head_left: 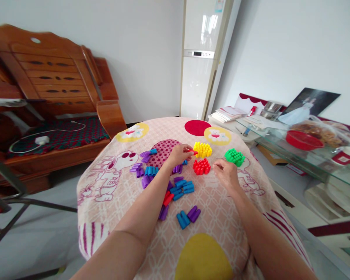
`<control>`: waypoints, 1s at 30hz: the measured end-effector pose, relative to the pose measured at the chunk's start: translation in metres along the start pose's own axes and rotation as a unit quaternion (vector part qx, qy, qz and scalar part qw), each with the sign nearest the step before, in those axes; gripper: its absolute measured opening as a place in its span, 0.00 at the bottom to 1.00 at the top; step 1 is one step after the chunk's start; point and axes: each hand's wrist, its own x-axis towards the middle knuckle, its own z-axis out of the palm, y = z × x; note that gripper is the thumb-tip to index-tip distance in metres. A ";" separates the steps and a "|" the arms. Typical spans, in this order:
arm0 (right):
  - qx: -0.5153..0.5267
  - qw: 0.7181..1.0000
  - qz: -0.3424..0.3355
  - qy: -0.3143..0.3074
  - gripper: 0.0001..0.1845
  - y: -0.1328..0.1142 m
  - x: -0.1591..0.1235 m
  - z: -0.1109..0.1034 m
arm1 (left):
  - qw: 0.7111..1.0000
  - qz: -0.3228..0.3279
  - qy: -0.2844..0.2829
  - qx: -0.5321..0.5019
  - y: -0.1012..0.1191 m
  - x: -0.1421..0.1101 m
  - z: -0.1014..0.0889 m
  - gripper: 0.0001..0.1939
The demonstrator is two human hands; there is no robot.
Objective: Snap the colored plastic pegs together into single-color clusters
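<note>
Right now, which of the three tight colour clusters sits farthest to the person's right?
The green cluster, just beyond the right hand. The yellow cluster and the red cluster sit side-to-side between that hand and the left hand.

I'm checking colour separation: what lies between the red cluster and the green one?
In the head view, the right hand lies partly between the red cluster and the green cluster.

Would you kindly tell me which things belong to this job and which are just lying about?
Job, apparently: red piece in left hand; yellow cluster; red cluster; green cluster; blue pieces; purple pieces.

Lying about: white charger; red bowl; photo; stacked papers.
</note>
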 end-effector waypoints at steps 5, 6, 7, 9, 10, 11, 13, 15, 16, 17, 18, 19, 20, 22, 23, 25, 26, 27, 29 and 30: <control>-0.010 1.000 -0.006 0.000 0.10 0.000 0.000 -0.001 | 0.999 0.003 0.001 0.053 0.006 -0.007 0.000 0.06; -0.009 1.000 -0.006 -0.002 0.10 0.001 0.000 -0.001 | 0.999 -0.001 0.000 0.054 0.008 -0.008 0.000 0.06; -0.007 1.000 -0.007 -0.003 0.10 0.000 -0.001 0.000 | 0.999 -0.006 0.000 0.048 0.010 -0.008 -0.001 0.07; 0.002 1.000 -0.006 0.002 0.11 0.000 -0.001 0.000 | 1.000 -0.018 -0.008 0.008 0.013 -0.009 -0.001 0.08; 0.008 1.000 -0.004 0.006 0.11 -0.001 -0.001 0.000 | 0.999 -0.021 -0.019 -0.022 0.015 -0.009 0.000 0.08; 0.014 1.000 -0.004 0.009 0.12 -0.002 -0.001 0.000 | 0.998 -0.022 -0.032 -0.053 0.017 -0.009 0.000 0.08; 0.023 1.000 -0.007 0.013 0.13 -0.004 -0.001 0.000 | 0.993 -0.013 -0.054 -0.104 0.018 -0.008 0.003 0.08; 0.023 1.000 -0.014 0.011 0.13 -0.006 -0.002 -0.001 | 0.991 -0.003 -0.062 -0.121 0.017 -0.006 0.007 0.08; 0.021 1.000 -0.018 0.010 0.14 -0.006 -0.002 -0.001 | 0.991 -0.001 -0.057 -0.118 0.016 -0.005 0.008 0.08; 0.018 1.000 -0.020 0.009 0.14 -0.007 -0.002 -0.001 | 0.993 0.000 -0.047 -0.109 0.014 -0.004 0.010 0.08; 0.016 1.000 -0.021 0.009 0.14 -0.007 -0.002 -0.001 | 0.995 -0.001 -0.034 -0.097 0.013 -0.003 0.011 0.09; 0.014 1.000 -0.020 0.008 0.14 -0.007 -0.002 -0.001 | 0.996 -0.005 -0.019 -0.088 0.011 -0.002 0.012 0.09; 0.012 1.000 -0.019 0.006 0.14 -0.006 -0.002 -0.001 | 0.996 -0.013 -0.003 -0.085 0.010 -0.001 0.012 0.09; 0.011 1.000 -0.017 0.004 0.14 -0.005 -0.002 -0.001 | 0.994 -0.037 0.024 -0.099 0.009 0.000 0.012 0.08; 0.010 1.000 -0.017 0.003 0.14 -0.005 -0.002 -0.001 | 0.992 -0.049 0.034 -0.112 0.008 0.001 0.012 0.08; 0.007 1.000 -0.020 0.002 0.14 -0.004 -0.001 -0.001 | 0.987 -0.065 0.048 -0.135 0.006 0.001 0.011 0.06; 0.006 1.000 -0.021 0.002 0.14 -0.003 -0.001 -0.001 | 0.986 -0.068 0.053 -0.142 0.005 0.001 0.011 0.05; 0.006 1.000 -0.021 0.001 0.14 -0.003 -0.001 0.000 | 0.985 -0.070 0.054 -0.145 0.004 0.001 0.012 0.03; 0.009 1.000 -0.019 0.001 0.14 -0.002 -0.001 0.000 | 0.986 -0.072 0.048 -0.141 0.000 0.002 0.013 0.03; 0.010 1.000 -0.018 0.001 0.14 -0.002 -0.002 0.000 | 0.987 -0.073 0.042 -0.136 -0.002 0.002 0.014 0.03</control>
